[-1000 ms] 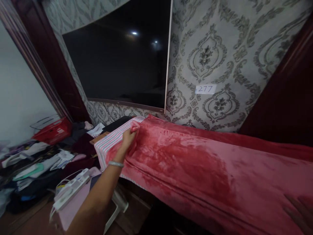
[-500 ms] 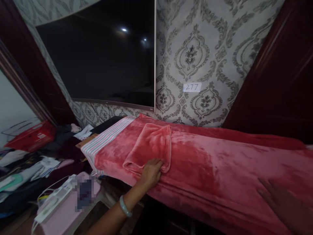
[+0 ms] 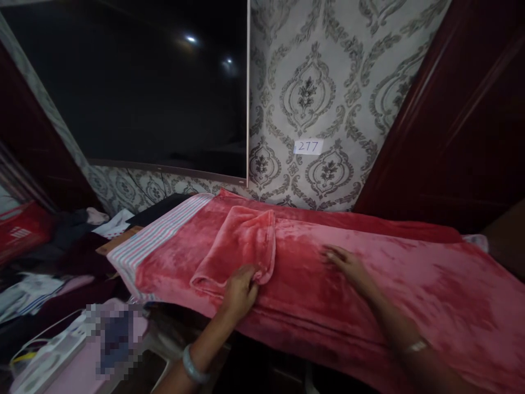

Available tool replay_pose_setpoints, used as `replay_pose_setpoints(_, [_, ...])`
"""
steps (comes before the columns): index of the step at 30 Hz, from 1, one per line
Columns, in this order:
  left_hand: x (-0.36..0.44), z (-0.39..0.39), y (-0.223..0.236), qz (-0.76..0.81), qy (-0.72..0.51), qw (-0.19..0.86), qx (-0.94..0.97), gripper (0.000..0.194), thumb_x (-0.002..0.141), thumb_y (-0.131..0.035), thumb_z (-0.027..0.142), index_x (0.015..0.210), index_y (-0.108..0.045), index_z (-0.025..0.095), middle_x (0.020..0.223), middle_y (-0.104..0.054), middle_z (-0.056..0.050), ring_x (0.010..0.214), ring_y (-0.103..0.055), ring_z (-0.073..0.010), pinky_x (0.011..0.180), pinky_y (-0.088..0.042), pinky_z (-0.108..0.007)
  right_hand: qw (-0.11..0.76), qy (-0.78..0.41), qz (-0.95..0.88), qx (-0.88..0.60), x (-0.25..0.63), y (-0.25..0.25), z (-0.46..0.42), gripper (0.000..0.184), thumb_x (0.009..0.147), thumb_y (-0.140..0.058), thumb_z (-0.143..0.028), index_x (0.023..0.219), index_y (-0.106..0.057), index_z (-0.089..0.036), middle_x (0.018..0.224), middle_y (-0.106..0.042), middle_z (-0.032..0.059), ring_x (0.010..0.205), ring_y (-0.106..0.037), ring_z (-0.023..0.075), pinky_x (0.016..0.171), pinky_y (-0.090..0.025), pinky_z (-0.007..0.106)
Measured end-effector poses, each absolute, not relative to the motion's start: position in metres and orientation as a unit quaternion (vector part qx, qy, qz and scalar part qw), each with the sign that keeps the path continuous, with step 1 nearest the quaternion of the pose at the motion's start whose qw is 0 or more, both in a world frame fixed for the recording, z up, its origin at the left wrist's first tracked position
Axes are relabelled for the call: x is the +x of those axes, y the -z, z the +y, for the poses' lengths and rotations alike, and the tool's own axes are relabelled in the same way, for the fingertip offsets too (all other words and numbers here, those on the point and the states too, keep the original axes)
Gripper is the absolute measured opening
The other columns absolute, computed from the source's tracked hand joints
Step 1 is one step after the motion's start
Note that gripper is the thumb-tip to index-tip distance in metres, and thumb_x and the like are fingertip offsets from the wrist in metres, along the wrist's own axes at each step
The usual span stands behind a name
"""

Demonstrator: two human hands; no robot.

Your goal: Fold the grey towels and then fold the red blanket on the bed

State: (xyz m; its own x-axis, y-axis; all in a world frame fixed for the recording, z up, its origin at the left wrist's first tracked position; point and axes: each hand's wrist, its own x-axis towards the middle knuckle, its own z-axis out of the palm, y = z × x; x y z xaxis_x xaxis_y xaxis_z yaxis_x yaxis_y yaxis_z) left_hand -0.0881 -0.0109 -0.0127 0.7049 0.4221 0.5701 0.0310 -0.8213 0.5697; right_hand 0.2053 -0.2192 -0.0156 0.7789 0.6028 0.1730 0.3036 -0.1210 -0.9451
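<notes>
A red and pink plush blanket point(image 3: 394, 273) lies spread lengthwise in front of me. Near its left end, a smaller folded piece of the same fabric point(image 3: 246, 235) rests on top; whether it is joined to the rest I cannot tell. My left hand point(image 3: 240, 293), a pale bangle on its wrist, pinches the near right corner of this piece. Over the middle of the blanket, to the right of the folded piece, is my right hand point(image 3: 342, 261), fingers apart and holding nothing. Striped cloth point(image 3: 164, 224) covers the surface beyond the blanket's left end.
A large dark television point(image 3: 135, 93) hangs on the patterned wall behind, beside a paper label point(image 3: 308, 146) reading 277. At lower left, a white power strip point(image 3: 61, 345) lies on a pink stool point(image 3: 88, 377). Heaped clothes point(image 3: 36, 293) and a red bag point(image 3: 24, 230) are farther left.
My right hand has moved left and farther away, from the lower right to over the middle of the blanket. My left hand still pinches the folded piece's corner. The view has shifted right.
</notes>
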Motion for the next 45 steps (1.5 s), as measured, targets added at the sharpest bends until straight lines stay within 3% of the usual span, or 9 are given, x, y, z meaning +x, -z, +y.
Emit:
replay_pose_setpoints(4, [-0.094, -0.012, 0.014, 0.120, -0.325, 0.193, 0.918, 0.037, 0.075, -0.048, 0.002, 0.101, -0.069, 0.019, 0.102, -0.074, -0.007, 0.098, -0.066, -0.0234, 0.088, -0.053, -0.038, 0.646, -0.276, -0.262, -0.662, 0.178, -0.002, -0.113, 0.032, 0.080, -0.068, -0.036, 0.108, -0.065, -0.021, 0.097, -0.075, 0.0091, 0.077, -0.073, 0.0191, 0.073, -0.062, 0.034])
replay_pose_setpoints(7, [-0.095, -0.014, 0.025, 0.114, -0.305, 0.137, 0.936, 0.040, 0.072, -0.051, 0.001, 0.104, -0.068, 0.019, 0.102, -0.072, -0.008, 0.095, -0.063, -0.0248, 0.087, -0.053, -0.040, 0.626, -0.340, -0.212, -0.669, 0.175, -0.007, -0.060, 0.014, 0.084, -0.064, -0.029, 0.094, -0.062, -0.020, 0.079, -0.072, 0.0045, 0.063, -0.068, 0.0149, 0.065, -0.059, 0.029])
replay_pose_setpoints(9, [-0.094, -0.015, 0.036, 0.093, -0.312, 0.107, 0.940, 0.046, 0.072, -0.053, 0.001, 0.111, -0.066, 0.019, 0.108, -0.071, -0.009, 0.097, -0.061, -0.0257, 0.087, -0.052, -0.042, 0.605, -0.348, -0.207, -0.685, 0.179, -0.007, -0.033, 0.012, 0.084, -0.063, -0.032, 0.083, -0.059, -0.020, 0.067, -0.067, 0.0026, 0.056, -0.064, 0.0147, 0.060, -0.057, 0.029])
replay_pose_setpoints(15, [-0.089, -0.016, 0.056, 0.081, -0.340, 0.051, 0.936, 0.051, 0.067, -0.053, -0.001, 0.111, -0.066, 0.021, 0.112, -0.069, -0.009, 0.094, -0.059, -0.0250, 0.081, -0.049, -0.041, 0.597, -0.256, -0.218, -0.729, 0.192, 0.002, 0.022, 0.013, 0.075, -0.066, -0.031, 0.077, -0.060, -0.020, 0.062, -0.063, -0.0015, 0.057, -0.060, 0.0152, 0.059, -0.052, 0.027])
replay_pose_setpoints(21, [-0.086, -0.017, 0.034, 0.052, -0.378, 0.041, 0.923, 0.049, 0.067, -0.052, 0.000, 0.110, -0.064, 0.019, 0.108, -0.070, -0.009, 0.090, -0.058, -0.0233, 0.079, -0.049, -0.038, 0.599, -0.119, -0.235, -0.756, 0.207, 0.005, 0.033, 0.008, 0.064, -0.063, -0.023, 0.061, -0.056, -0.020, 0.060, -0.059, -0.0024, 0.063, -0.056, 0.0160, 0.062, -0.046, 0.025])
replay_pose_setpoints(26, [-0.072, -0.039, 0.020, 0.012, -0.385, 0.071, 0.920, 0.050, 0.071, -0.053, 0.001, 0.118, -0.061, 0.017, 0.115, -0.068, -0.011, 0.096, -0.058, -0.0247, 0.081, -0.050, -0.039, 0.616, -0.034, -0.242, -0.749, 0.236, 0.002, -0.005, 0.013, 0.068, -0.058, -0.030, 0.075, -0.062, -0.020, 0.079, -0.069, 0.0017, 0.079, -0.061, 0.0189, 0.072, -0.049, 0.027])
replay_pose_setpoints(32, [-0.057, -0.068, 0.046, 0.004, -0.267, 0.068, 0.961, 0.029, 0.082, -0.058, 0.009, 0.108, -0.064, 0.020, 0.107, -0.069, -0.007, 0.093, -0.060, -0.0234, 0.080, -0.050, -0.038, 0.591, -0.058, -0.242, -0.767, 0.240, 0.033, -0.050, 0.016, 0.070, -0.063, -0.036, 0.076, -0.062, -0.021, 0.073, -0.068, 0.0006, 0.073, -0.062, 0.0199, 0.069, -0.050, 0.029])
replay_pose_setpoints(42, [-0.057, -0.072, 0.026, 0.012, -0.261, 0.075, 0.962, 0.037, 0.085, -0.053, 0.008, 0.118, -0.064, 0.020, 0.115, -0.068, -0.011, 0.097, -0.059, -0.0252, 0.083, -0.050, -0.041, 0.632, -0.054, -0.219, -0.742, 0.247, 0.020, -0.040, 0.043, 0.074, -0.056, -0.024, 0.116, -0.062, -0.019, 0.115, -0.071, 0.0069, 0.097, -0.067, 0.0184, 0.085, -0.053, 0.028])
replay_pose_setpoints(45, [-0.048, -0.079, 0.027, 0.000, -0.274, 0.078, 0.959, 0.034, 0.085, -0.055, 0.009, 0.116, -0.064, 0.019, 0.113, -0.068, -0.010, 0.094, -0.059, -0.0246, 0.080, -0.049, -0.039, 0.629, -0.034, -0.195, -0.752, 0.254, 0.016, -0.051, 0.048, 0.074, -0.055, -0.024, 0.122, -0.060, -0.018, 0.117, -0.070, 0.0082, 0.102, -0.066, 0.0201, 0.089, -0.053, 0.030])
